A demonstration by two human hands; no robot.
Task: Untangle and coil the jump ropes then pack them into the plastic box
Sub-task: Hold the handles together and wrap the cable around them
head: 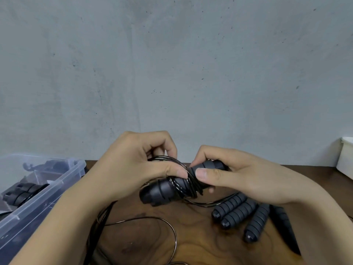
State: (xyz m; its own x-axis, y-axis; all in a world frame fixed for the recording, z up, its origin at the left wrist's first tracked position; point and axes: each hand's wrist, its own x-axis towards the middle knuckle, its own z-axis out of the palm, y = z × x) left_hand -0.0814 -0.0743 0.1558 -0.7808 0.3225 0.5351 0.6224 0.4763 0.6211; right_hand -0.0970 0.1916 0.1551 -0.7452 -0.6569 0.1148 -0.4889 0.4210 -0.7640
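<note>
Lying nearest on the wooden table (194, 247), a loose black cord (152, 217) curves in a wide loop, and more strands of it run off toward the near left edge under the left forearm. Just to the right of that, four spare ribbed handles (236, 213) lie side by side on the wood, the rightmost partly hidden by the right forearm. Above the table's middle both hands hold one jump rope: its pair of dark handles (162, 190) sits together as a bundle, tilted with the left end lower, and the wound cord (189, 184) wraps around their middle in several turns. The left hand (133, 169) has its fingers curled through a few raised loops of that cord, with its thumb pressed flat on the wraps. The right hand (238, 178) grips the bundle's right end, thumb on top and fingers curled behind. Further left stands the clear plastic box (28, 217), lid off, with a packed rope (21, 192) already inside. At the far right edge sits a white container (345, 159), and a grey wall (172, 64) rises behind everything
</note>
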